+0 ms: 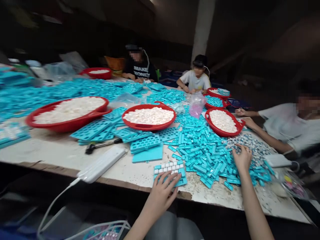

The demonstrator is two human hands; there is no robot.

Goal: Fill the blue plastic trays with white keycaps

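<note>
A small light-blue toy keyboard with rows of white keys lies flat near the table's front edge. My left hand grips it, fingers spread over the keys and thumb at the near edge. Over on the right, my right hand is above a heap of tiny white and blue bits. Its thumb and forefinger are curled close together; anything between them is too small to make out. Loose blue plastic pieces are piled between my hands.
Red baskets of white keys stand behind, one left, one middle, one right. Blue panels are stacked beyond the keyboard. A white power bank and a black-headed tool lie left. A person's arm reaches in right.
</note>
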